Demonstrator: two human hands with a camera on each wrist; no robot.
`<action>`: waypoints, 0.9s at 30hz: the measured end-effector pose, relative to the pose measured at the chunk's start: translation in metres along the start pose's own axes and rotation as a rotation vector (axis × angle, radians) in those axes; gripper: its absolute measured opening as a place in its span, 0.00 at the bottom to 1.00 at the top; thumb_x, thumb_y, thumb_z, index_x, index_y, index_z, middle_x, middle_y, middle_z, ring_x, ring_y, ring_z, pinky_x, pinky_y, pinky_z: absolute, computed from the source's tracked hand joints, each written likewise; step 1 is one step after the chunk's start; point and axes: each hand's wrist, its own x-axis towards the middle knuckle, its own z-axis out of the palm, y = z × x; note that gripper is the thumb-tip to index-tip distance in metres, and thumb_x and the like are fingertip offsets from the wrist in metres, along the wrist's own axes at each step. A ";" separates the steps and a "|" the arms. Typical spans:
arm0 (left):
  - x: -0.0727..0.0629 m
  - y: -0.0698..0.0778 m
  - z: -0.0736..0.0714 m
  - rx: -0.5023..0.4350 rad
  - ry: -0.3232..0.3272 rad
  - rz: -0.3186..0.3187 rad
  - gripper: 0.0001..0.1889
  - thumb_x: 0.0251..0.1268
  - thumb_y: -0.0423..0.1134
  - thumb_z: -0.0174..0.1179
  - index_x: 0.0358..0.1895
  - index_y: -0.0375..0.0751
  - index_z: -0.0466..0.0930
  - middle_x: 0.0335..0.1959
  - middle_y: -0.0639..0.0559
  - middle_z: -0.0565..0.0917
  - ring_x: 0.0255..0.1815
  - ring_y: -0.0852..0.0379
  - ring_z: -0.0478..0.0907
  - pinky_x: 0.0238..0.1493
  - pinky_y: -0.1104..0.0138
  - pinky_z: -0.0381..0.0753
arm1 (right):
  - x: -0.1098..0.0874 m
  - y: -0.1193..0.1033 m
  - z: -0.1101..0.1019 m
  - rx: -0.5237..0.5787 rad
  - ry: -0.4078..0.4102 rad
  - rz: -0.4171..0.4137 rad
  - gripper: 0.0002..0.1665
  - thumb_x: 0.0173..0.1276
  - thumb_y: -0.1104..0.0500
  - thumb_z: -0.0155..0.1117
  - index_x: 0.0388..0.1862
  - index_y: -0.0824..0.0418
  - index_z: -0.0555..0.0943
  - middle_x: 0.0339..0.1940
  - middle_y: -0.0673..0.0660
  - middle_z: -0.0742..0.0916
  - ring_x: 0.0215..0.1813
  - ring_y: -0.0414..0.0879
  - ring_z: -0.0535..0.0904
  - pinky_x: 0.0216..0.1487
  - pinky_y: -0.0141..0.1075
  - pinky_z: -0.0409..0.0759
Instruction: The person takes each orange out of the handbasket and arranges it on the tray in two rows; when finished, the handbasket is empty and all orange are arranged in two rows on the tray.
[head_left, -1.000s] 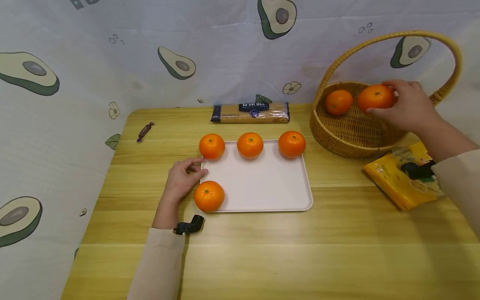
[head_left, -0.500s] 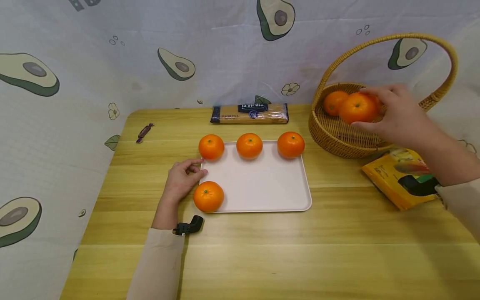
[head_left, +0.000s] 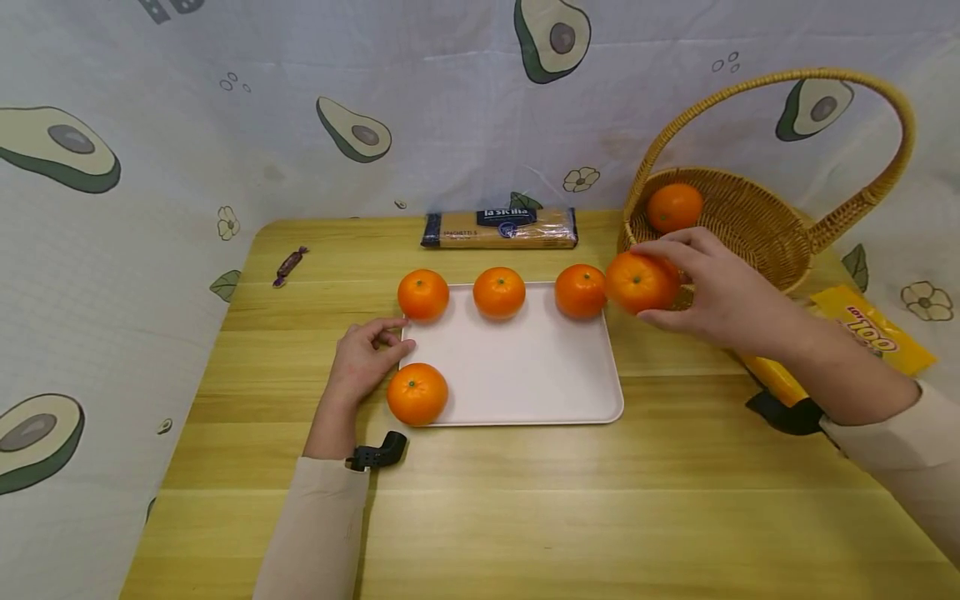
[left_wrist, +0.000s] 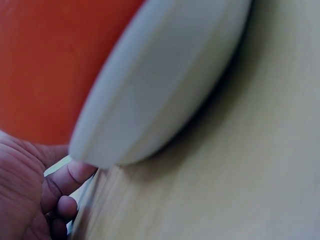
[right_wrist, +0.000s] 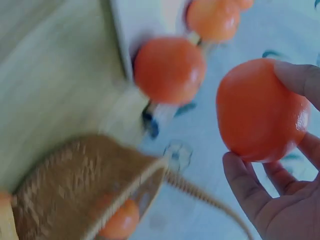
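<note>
Just off the tray's (head_left: 525, 375) right far corner, the right hand (head_left: 712, 292) grips an orange (head_left: 637, 282) midair, carrying it from the basket (head_left: 750, 225). Looks like next it needs setting down on bare tray. Left hand (head_left: 363, 358) rests loosely curled at the tray's left edge, holding nothing.

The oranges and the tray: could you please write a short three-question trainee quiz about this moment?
1. How many oranges rest on the white tray?
2. True or false: the right hand holds an orange in the air.
3. What does the left hand touch: A the tray's edge, B the basket, C the pasta packet?

Key: 1. Four. 2. True. 3. A.
</note>
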 end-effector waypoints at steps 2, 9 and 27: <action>0.000 0.000 0.000 0.001 0.000 -0.002 0.22 0.64 0.45 0.70 0.61 0.48 0.84 0.42 0.45 0.85 0.47 0.50 0.69 0.43 0.63 0.65 | -0.002 -0.008 0.010 0.007 -0.030 -0.025 0.44 0.55 0.59 0.82 0.71 0.56 0.74 0.65 0.65 0.71 0.61 0.61 0.72 0.60 0.62 0.77; -0.001 0.000 -0.001 0.008 0.000 0.005 0.22 0.65 0.45 0.70 0.62 0.48 0.84 0.42 0.45 0.85 0.47 0.50 0.69 0.44 0.63 0.64 | -0.005 -0.024 0.045 0.111 -0.085 -0.109 0.42 0.55 0.57 0.83 0.69 0.54 0.76 0.62 0.60 0.75 0.59 0.56 0.76 0.57 0.57 0.81; -0.001 0.000 -0.001 0.007 -0.001 0.027 0.23 0.64 0.44 0.70 0.62 0.47 0.83 0.43 0.45 0.86 0.47 0.49 0.70 0.46 0.63 0.64 | 0.002 -0.047 0.126 0.527 -0.179 -0.109 0.42 0.56 0.55 0.82 0.68 0.52 0.74 0.64 0.54 0.78 0.60 0.53 0.77 0.58 0.49 0.84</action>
